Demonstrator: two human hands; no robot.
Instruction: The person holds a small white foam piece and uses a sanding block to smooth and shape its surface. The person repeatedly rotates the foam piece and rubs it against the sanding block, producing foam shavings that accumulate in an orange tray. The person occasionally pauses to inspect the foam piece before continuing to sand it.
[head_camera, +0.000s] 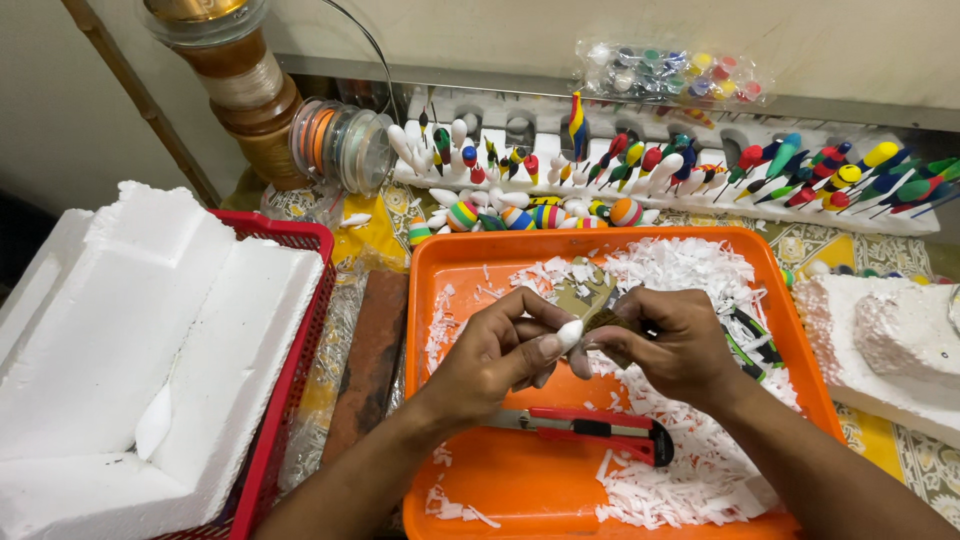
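**Foam float shaped over orange tray**

Hands met above the middle of the orange tray (470, 500). The left hand (490, 350) pinched a small white foam piece (568, 333) between thumb and forefinger, its fingers closed firmly on it. The right hand (680, 345) pressed a dark scrap, which looked like sandpaper (607, 320), against the tip of that piece, with its fingers curled tight around the scrap. The foam piece sat between the two hands, just above the tray's floor.

White foam shavings (690, 270) lay heaped across the far and right parts of the tray, and more trailed toward the near edge. A red utility knife (590, 428) rested in the tray just below the hands, touching neither. Dark green-handled tools (748, 335) lay partly hidden beneath the right hand.

Beyond the tray, a long white foam rack (700, 205) held rows of painted floats (640, 160) in red, green, yellow and blue, with striped round ones lying in front of it. Small paint pots (665, 72) in a clear pack stood against the wall. To the left, a red basket (300, 330) carried large white foam blocks (130, 330), and spools of line (340, 140) lay behind it.
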